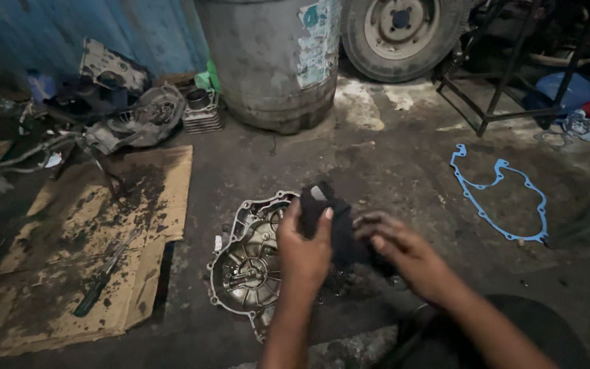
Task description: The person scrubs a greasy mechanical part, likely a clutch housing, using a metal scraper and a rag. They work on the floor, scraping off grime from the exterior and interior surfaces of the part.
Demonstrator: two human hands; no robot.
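Both forearms enter from the bottom edge, over a dark knee. Left hand grips a black rag, thumb pressed on its front, fingers wrapped behind; right hand closes its fingers on the rag's right side, so the cloth hangs bunched between the two hands, probably held clear of the dirty floor. Directly below and left of the rag lies a metal engine cover, hollow side up on the concrete floor, inner ribs exposed. Left: oil-stained cardboard carrying a screwdriver, apparently serving as a work mat. Right: a blue gasket laid flat, well apart from the cover. Rear: grey drum, wheel, engine parts.
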